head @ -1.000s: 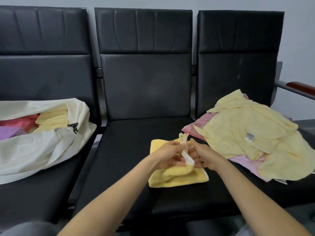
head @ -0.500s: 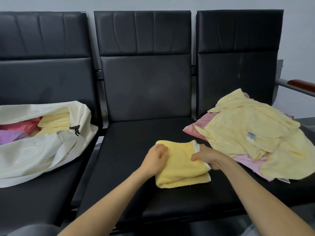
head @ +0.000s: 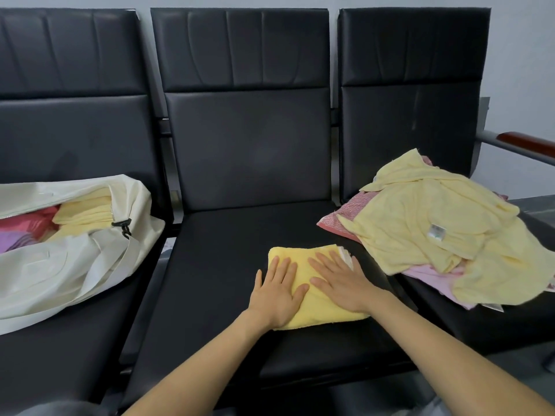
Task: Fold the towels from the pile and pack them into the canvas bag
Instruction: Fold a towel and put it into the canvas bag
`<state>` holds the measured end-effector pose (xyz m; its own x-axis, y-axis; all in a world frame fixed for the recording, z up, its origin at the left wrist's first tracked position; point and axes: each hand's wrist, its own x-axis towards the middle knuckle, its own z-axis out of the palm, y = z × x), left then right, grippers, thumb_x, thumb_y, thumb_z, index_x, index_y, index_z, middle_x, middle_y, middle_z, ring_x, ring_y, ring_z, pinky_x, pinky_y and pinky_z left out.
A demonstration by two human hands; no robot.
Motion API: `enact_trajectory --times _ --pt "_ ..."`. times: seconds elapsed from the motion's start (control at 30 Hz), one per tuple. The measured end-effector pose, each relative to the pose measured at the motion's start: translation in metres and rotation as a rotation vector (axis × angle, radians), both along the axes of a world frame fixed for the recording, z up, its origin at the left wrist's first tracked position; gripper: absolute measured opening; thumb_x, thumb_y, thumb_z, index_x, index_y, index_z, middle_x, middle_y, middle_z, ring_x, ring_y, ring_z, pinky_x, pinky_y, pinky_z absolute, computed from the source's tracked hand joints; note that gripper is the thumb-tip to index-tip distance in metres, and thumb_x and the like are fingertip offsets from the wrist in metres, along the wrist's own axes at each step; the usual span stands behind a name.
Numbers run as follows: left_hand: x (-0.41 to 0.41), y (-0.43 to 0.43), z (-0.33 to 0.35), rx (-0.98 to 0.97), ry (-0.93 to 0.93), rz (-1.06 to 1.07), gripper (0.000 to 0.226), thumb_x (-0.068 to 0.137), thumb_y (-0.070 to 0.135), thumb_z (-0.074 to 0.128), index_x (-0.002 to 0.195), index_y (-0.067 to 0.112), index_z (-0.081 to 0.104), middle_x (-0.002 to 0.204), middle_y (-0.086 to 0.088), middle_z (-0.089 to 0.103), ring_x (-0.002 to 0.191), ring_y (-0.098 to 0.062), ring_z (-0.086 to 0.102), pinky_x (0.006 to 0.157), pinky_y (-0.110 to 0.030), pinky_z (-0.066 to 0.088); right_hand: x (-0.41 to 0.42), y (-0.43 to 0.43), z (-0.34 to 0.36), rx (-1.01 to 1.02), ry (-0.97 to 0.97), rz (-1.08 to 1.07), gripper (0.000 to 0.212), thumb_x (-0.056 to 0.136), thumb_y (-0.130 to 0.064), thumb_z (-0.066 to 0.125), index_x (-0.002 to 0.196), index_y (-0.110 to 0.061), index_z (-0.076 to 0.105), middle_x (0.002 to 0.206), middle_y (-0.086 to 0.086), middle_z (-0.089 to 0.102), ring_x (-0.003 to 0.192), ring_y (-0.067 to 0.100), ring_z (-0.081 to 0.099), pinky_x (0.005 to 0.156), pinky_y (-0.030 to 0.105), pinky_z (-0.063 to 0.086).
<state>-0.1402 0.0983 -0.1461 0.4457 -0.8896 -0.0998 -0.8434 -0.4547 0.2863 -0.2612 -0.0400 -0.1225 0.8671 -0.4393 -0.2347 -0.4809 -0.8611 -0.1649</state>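
Bag (head: 75, 265) left, towel (head: 321, 309) centre, pile (head: 405, 223) right

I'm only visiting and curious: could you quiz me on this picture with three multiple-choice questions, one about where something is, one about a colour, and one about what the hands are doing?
1. The folded yellow towel lies: A in the canvas bag; B on the middle seat; C on the pile.
2. The pile's top towels are: A pale yellow; B green; C blue.
3. The left hand and right hand are: A flat on the towel; B clenched fists; C pinching a corner.
Answers: 1 B, black cushion shows around it; 2 A, yellow cloth covers the pink; 3 A, fingers straight, palms down.
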Motion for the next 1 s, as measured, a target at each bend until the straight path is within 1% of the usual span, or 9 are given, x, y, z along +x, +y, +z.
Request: enact_trajectory --times 0.1,0.23,0.33,0.47,0.67,0.8,0.87,0.93,1.0 --pt "0.003 0.003 -0.001 -0.026 0.046 0.008 0.066 0.099 0.057 0.015 0.155 0.024 0.001 0.161 0.010 -0.010 0.145 -0.009 -0.020 0.120 -0.044 -0.008 -0.016 -0.007 -0.009 -0.033 -0.002 0.008 0.094 0.066 -0.075 -0.014 0.152 -0.039 -0.010 0.159 -0.016 -0.019 0.145 0.010 -0.025 0.117 0.049 -0.015" --pt "0.001 0.002 0.000 -0.030 0.056 0.024 0.067 0.099 0.057 0.016 0.155 0.024 -0.002 0.160 0.008 -0.016 0.145 -0.010 -0.022 0.120 -0.044 -0.009 -0.029 -0.016 -0.014 -0.044 -0.038 -0.109 0.095 0.064 -0.073 -0.017 0.152 -0.037 -0.009 0.160 -0.015 -0.018 0.147 0.012 -0.019 0.118 0.048 -0.010" --pt "-0.001 0.003 -0.002 -0.064 0.067 0.096 0.073 0.098 0.060 0.018 0.154 0.020 -0.008 0.159 0.000 -0.021 0.146 -0.016 -0.022 0.120 -0.043 -0.009 -0.033 -0.017 -0.017 -0.134 -0.118 -0.287 0.084 0.088 -0.070 0.004 0.155 -0.020 -0.004 0.163 0.001 0.000 0.149 0.021 0.000 0.118 0.045 0.003" --pt "-0.006 0.002 -0.006 -0.134 0.065 0.268 0.087 0.095 0.064 0.025 0.152 0.006 -0.005 0.161 -0.008 -0.008 0.148 -0.024 -0.013 0.120 -0.042 -0.007 -0.023 -0.012 -0.011 -0.099 -0.182 -0.514 0.091 0.084 -0.080 0.014 0.132 -0.008 0.043 0.136 0.010 0.040 0.126 0.026 0.032 0.104 0.037 0.030" --pt "-0.008 -0.006 0.004 -0.051 -0.013 0.427 0.085 0.084 0.076 0.037 0.133 0.006 0.034 0.139 -0.008 0.030 0.130 -0.027 0.029 0.110 -0.038 0.022 -0.009 -0.026 -0.002 0.268 -0.049 -0.602 0.101 0.062 -0.082 0.059 0.136 -0.014 0.046 0.133 0.011 0.045 0.126 0.029 0.038 0.102 0.038 0.038" --pt "-0.006 -0.010 0.011 -0.063 0.032 0.430 0.076 0.084 0.071 0.047 0.127 0.010 0.044 0.130 -0.005 0.039 0.122 -0.026 0.036 0.104 -0.037 0.027 -0.005 -0.018 0.003 0.310 -0.133 -0.579 0.093 0.074 -0.065 0.069 0.144 -0.016 0.032 0.141 0.011 0.038 0.133 0.031 0.029 0.100 0.038 0.032" --pt "-0.002 -0.004 0.012 -0.235 0.302 0.418 0.062 0.083 0.060 0.061 0.123 0.014 0.048 0.124 0.000 0.050 0.118 -0.023 0.046 0.104 -0.038 0.036 -0.003 -0.013 0.007 0.378 -0.217 -0.543 0.085 0.080 -0.054 0.068 0.146 -0.018 0.030 0.142 0.009 0.040 0.135 0.032 0.030 0.107 0.039 0.028" --pt "0.001 0.008 0.022 -0.469 0.847 0.390 0.055 0.079 0.043 0.073 0.122 0.018 0.050 0.120 0.000 0.061 0.109 -0.020 0.059 0.098 -0.043 0.048 -0.002 -0.011 0.009 0.620 -0.365 -0.485 0.071 0.081 -0.044 0.070 0.142 -0.022 0.041 0.133 0.001 0.053 0.131 0.028 0.044 0.111 0.043 0.033" --pt "0.007 0.025 0.042 -0.592 1.243 0.362 0.054 0.078 0.028 0.077 0.125 0.019 0.052 0.118 -0.005 0.067 0.104 -0.024 0.067 0.093 -0.047 0.053 -0.001 -0.004 0.015 0.917 -0.522 -0.478 0.052 0.088 -0.026 0.068 0.136 -0.021 0.049 0.122 0.000 0.063 0.115 0.022 0.059 0.101 0.042 0.046"
